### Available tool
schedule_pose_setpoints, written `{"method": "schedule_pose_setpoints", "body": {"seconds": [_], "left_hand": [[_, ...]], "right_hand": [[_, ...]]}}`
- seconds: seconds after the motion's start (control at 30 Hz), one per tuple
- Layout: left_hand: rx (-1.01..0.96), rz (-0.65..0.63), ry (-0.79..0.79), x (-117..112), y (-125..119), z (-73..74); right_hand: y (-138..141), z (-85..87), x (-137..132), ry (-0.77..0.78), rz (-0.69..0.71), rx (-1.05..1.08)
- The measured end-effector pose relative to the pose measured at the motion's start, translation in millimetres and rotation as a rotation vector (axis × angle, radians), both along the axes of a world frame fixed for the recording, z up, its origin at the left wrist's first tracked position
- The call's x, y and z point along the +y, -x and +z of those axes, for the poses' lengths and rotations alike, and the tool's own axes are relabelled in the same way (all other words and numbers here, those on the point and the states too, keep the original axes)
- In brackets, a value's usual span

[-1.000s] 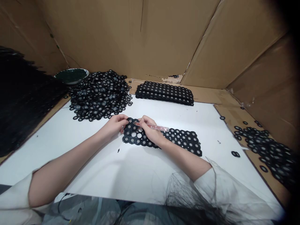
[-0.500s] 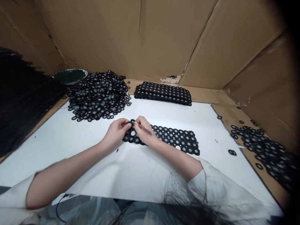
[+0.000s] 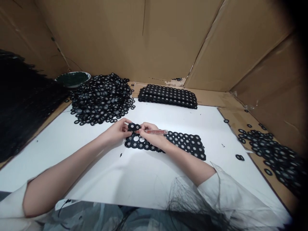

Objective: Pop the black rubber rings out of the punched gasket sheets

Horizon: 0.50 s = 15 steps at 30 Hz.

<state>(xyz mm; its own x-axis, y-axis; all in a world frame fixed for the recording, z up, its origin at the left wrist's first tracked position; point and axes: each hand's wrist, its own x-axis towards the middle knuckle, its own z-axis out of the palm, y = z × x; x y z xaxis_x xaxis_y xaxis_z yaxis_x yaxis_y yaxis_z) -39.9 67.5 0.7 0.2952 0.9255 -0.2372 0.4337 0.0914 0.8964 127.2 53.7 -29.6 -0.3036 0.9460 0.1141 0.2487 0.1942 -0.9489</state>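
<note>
One black sheet point(image 3: 186, 142) has a corner between left fingers point(image 3: 127, 133).

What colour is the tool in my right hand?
The tool looks reddish with whitish edges, in the head view.

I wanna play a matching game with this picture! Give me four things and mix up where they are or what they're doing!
1. right hand
2. left hand
3. bowl
4. black stack

A. behind and left of the ring pile
B. touching the dotted sheet's left end
C. right of the ring pile
D. holding the red stick

Pairs: 1-D, 2-B, 3-A, 4-C
</note>
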Motion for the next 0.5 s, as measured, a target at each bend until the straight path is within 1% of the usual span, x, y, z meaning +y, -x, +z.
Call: {"method": "schedule_pose_setpoints", "body": {"seconds": [0.13, 0.27, 0.33, 0.4, 0.5], "left_hand": [[0.016, 0.069, 0.006, -2, 0, 4.0], [-0.038, 0.097, 0.103, -2, 0, 6.8], [-0.069, 0.101, 0.138, -1, 0, 5.6], [-0.087, 0.122, 0.136, -1, 1, 1.9], [-0.088, 0.190, 0.098, -5, 0, -4.7]], "right_hand": [[0, -1.8, 1, 0.022, 0.016, 0.057], [0, -2.9, 2, 0.052, 0.002, 0.094], [0, -2.9, 2, 0.049, -0.003, 0.093], [0, -2.6, 1, 0.010, -0.016, 0.057], [3, -2.6, -1, -0.098, -0.034, -0.023]]}}
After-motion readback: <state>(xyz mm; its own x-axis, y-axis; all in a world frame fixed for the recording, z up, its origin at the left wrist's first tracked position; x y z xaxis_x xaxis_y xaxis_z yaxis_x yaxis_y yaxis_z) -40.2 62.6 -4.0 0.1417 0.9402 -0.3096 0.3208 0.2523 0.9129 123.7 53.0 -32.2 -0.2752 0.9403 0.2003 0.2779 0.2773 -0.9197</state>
